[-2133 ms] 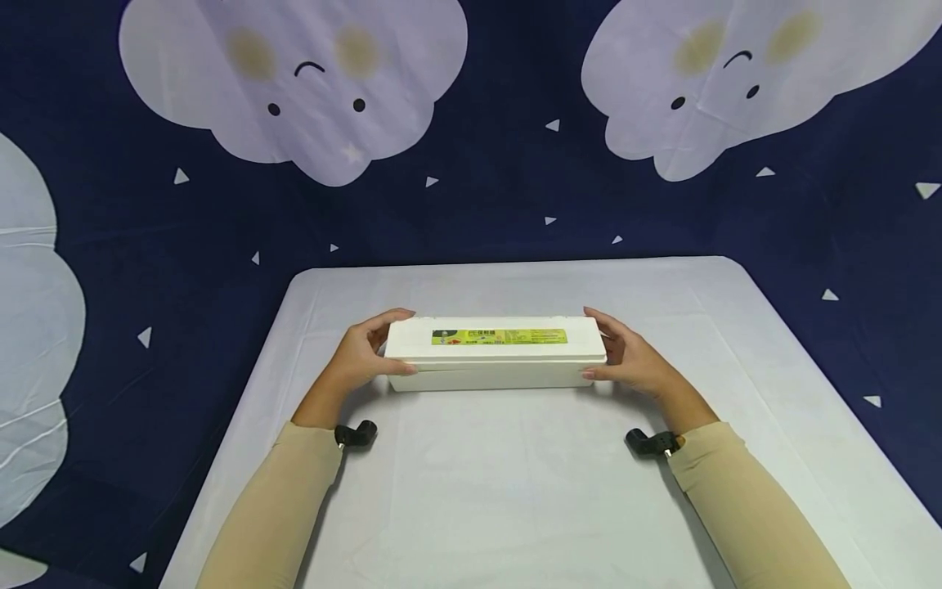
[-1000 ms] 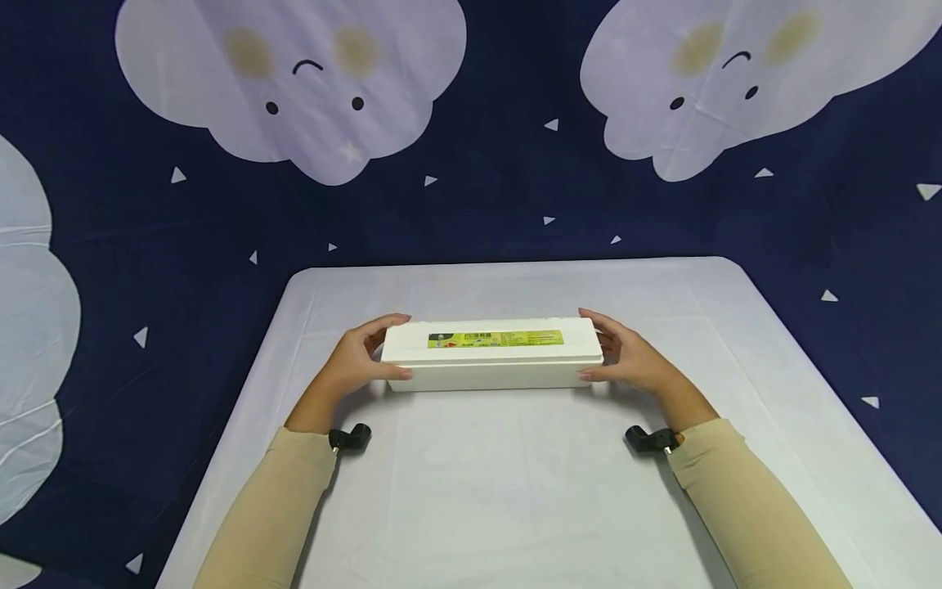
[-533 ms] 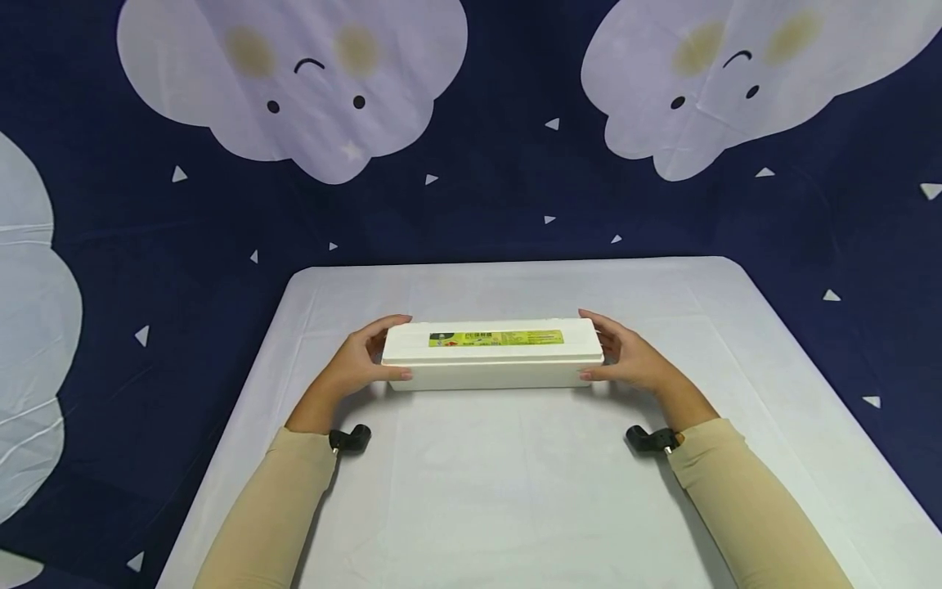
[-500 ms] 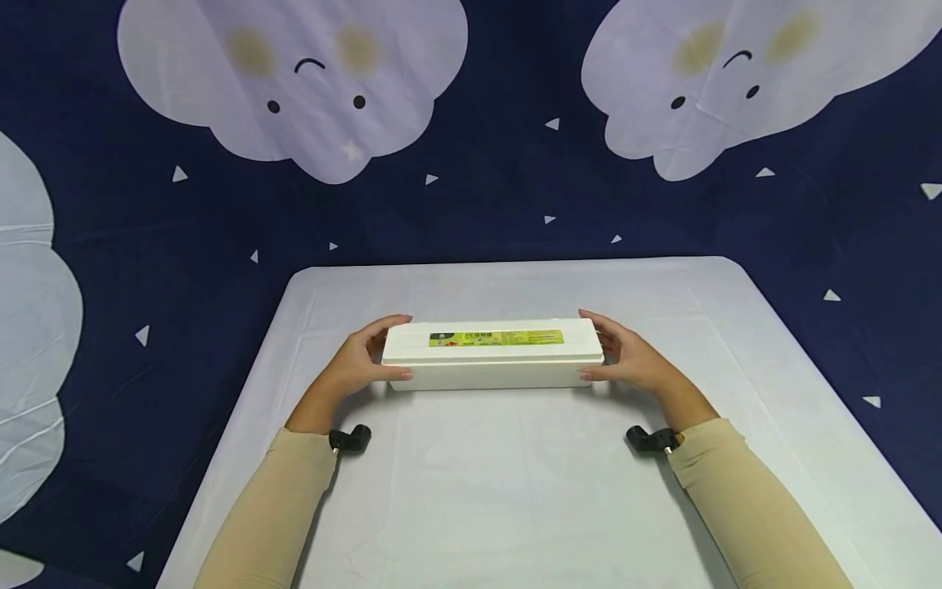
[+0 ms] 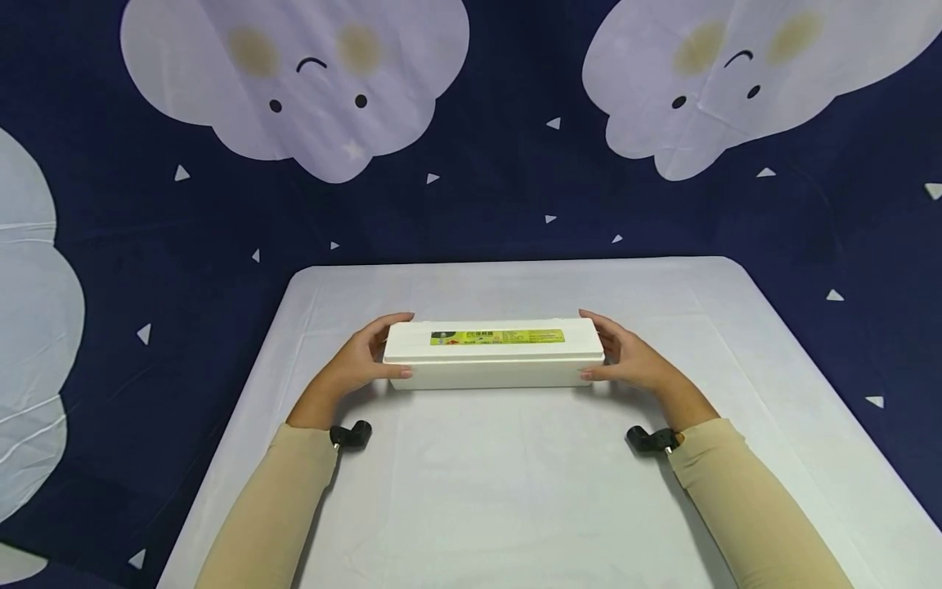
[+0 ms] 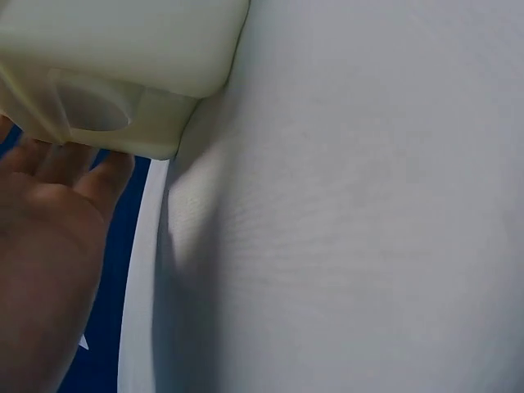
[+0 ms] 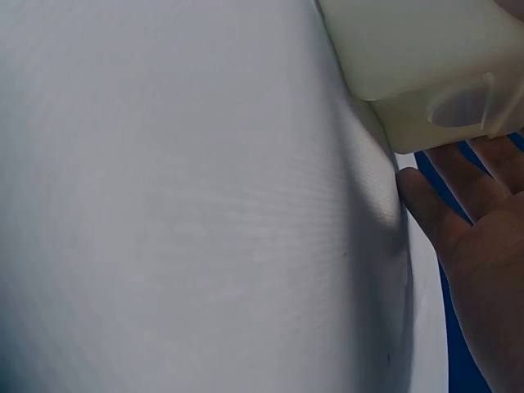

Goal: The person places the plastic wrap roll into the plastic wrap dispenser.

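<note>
White foam box (image 5: 493,353) lies on the table (image 5: 515,483), its long axis running left to right across the person. The left hand (image 5: 358,366) grips its left end, the right hand (image 5: 631,360) its right end, both equally near.

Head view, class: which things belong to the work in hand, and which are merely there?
In hand:
white foam box
left hand, at its left end
right hand, at its right end

Merely there:
white table
cloud backdrop
</note>
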The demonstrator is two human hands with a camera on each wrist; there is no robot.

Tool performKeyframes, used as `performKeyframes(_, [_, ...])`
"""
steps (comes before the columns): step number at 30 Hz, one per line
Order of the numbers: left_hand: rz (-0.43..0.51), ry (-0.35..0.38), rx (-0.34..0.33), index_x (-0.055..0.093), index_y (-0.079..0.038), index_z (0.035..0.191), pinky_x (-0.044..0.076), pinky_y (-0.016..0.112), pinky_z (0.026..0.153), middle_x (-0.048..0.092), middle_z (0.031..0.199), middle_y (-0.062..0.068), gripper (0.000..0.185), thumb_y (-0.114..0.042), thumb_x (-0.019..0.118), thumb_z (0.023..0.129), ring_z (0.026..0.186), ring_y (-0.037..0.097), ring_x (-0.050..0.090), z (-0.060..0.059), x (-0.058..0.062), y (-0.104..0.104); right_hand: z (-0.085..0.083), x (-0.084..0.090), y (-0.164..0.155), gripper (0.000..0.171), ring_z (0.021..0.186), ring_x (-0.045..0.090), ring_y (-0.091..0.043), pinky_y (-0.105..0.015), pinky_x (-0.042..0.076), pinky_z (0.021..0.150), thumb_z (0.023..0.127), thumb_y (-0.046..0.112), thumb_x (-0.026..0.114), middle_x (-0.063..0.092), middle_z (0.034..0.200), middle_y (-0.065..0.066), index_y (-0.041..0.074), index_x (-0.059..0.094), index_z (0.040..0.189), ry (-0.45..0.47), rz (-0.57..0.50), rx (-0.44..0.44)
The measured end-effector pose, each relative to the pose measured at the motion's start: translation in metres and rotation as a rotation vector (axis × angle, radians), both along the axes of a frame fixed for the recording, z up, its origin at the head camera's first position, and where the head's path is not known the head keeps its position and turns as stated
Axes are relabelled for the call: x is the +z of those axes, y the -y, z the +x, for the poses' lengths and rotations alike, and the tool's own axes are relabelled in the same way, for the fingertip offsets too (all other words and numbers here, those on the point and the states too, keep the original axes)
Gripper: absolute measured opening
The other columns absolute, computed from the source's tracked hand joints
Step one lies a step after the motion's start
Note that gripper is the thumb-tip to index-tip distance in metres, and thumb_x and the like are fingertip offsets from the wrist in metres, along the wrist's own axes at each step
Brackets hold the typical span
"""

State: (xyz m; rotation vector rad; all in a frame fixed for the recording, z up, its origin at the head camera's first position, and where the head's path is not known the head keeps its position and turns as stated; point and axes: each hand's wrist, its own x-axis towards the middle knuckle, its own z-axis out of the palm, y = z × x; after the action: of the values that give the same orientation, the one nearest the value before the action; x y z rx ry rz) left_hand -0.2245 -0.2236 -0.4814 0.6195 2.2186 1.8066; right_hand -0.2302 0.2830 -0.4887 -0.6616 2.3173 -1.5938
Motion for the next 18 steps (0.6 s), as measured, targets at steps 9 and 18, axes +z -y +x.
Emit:
performKeyframes(9, [0.005, 0.023, 0.0, 0.038, -0.001, 0.16, 0.051, 0.027, 0.101, 0.049, 0.152, 0.015, 0.103, 0.011, 0.092, 0.073, 0.129, 0.034, 0.051, -0.0019, -0.0023, -0.0009, -0.0001, -0.0011, 0.0003, 0.113, 0.147, 0.038, -0.041, -0.019, 0.043, 0.107, 0.08, 0.002, 0.093, 0.038, 0.162, -0.02, 0.004, 0.022, 0.167, 0.009, -0.011, -0.003])
performKeyframes(18, [0.023, -0.012, 0.024, 0.045, 0.0, 0.155, 0.053, 0.028, 0.099, 0.053, 0.146, 0.018, 0.1, 0.014, 0.094, 0.068, 0.124, 0.035, 0.053, -0.0028, -0.0013, -0.0025, 0.0005, -0.0011, 0.0003, 0.114, 0.146, 0.039, -0.043, -0.021, 0.047, 0.105, 0.077, 0.0, 0.094, 0.039, 0.162, -0.02, 0.001, 0.024, 0.166, -0.005, -0.027, -0.018])
